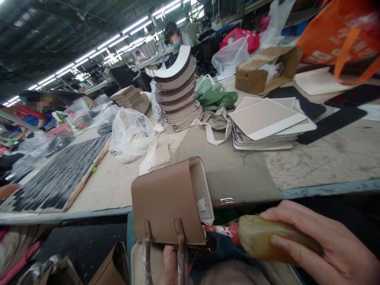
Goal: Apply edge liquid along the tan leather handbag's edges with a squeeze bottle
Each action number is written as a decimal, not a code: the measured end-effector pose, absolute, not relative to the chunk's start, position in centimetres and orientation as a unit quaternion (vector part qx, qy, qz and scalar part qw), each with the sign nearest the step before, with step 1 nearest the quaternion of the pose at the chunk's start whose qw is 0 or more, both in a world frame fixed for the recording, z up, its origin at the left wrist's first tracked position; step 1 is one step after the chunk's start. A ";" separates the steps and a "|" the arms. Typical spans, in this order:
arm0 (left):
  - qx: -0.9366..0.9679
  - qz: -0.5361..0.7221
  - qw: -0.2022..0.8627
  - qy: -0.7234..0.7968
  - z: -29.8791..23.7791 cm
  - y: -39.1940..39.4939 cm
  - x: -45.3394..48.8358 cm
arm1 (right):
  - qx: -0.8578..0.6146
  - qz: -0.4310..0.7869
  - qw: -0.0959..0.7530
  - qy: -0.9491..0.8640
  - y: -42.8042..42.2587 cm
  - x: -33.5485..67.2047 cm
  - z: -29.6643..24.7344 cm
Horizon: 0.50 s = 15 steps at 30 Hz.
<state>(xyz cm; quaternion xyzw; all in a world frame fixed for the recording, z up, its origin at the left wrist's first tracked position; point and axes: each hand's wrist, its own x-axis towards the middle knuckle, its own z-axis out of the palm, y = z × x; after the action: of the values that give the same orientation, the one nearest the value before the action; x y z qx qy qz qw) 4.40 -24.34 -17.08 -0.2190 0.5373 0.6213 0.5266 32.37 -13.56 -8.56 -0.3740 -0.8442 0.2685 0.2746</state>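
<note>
A small tan leather handbag (168, 202) is held at near centre, just in front of the worktable (326, 158) edge, and is gripped from below, by its handle end, in the left hand (170, 265). A worn yellowish block (261, 237) is clasped in the closed right hand (332, 241) at near right, its tip just beside the handbag's right side. Farther off on the table, a stack of flat panels (267, 122) is noted to the right, a tall stack of curved pieces (178, 91) at far centre, and a clear plastic bag (130, 134) to the left.

We recorded a tan handbag (168, 204); right of it, a yellowish block (257, 238); beyond it, a green bag (216, 97).
</note>
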 end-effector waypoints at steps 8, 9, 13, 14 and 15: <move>-0.203 0.598 0.511 0.584 -17.1 -24.4 4.5 | -0.330 0.329 0.222 -0.856 -13.3 32.2 -9.0; -0.197 0.600 0.515 0.580 -17.2 -24.4 4.4 | -0.331 0.335 0.217 -0.855 -13.3 32.2 -9.0; -0.165 0.602 0.551 0.554 -18.1 -25.0 3.8 | -0.327 0.350 0.205 -0.854 -13.4 32.3 -8.7; -0.147 0.606 0.560 0.545 -18.5 -25.2 3.6 | -0.323 0.350 0.208 -0.854 -13.4 32.3 -8.6; -0.126 0.611 0.569 0.536 -18.8 -25.3 3.5 | -0.320 0.347 0.214 -0.855 -13.3 32.1 -8.5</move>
<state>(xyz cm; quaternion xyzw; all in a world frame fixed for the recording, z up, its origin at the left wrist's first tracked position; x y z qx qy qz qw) 3.50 -25.34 -18.81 -0.1261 0.5358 0.6112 0.5687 32.14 -13.33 -8.49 -0.3203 -0.8549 0.3474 0.2142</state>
